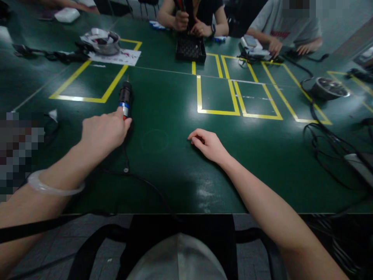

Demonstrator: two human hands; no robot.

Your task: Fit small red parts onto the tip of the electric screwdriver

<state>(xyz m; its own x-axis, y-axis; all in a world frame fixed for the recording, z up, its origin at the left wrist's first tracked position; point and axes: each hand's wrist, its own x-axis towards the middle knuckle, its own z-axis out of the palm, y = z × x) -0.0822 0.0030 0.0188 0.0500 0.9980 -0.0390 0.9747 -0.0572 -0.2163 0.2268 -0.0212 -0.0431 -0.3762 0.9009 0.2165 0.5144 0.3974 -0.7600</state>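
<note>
In the head view, the left grip (103,130) is closed around a driver (126,95), the tip pointing away from the wearer, toward the far side of the green tabletop (163,163). The driver is on the wearer's left, just beside a yellow tape frame (78,98); whether it rests on the surface or is slightly raised, I cannot tell. A cord (148,182) trails below it to the near edge. The right grip (211,146) lies relaxed, fingers loosely curled, with nothing visible in it.

As for progress, the tool is in hand, but its tip meets no part, so I judge no fastening is under way. Beyond it, a bowl (106,42) sits on paper (128,57), out of the hands' contact; whether any work on it is finished or left, I cannot tell. Across, a co-worker's hand (181,20) is near a tray (190,58).
</note>
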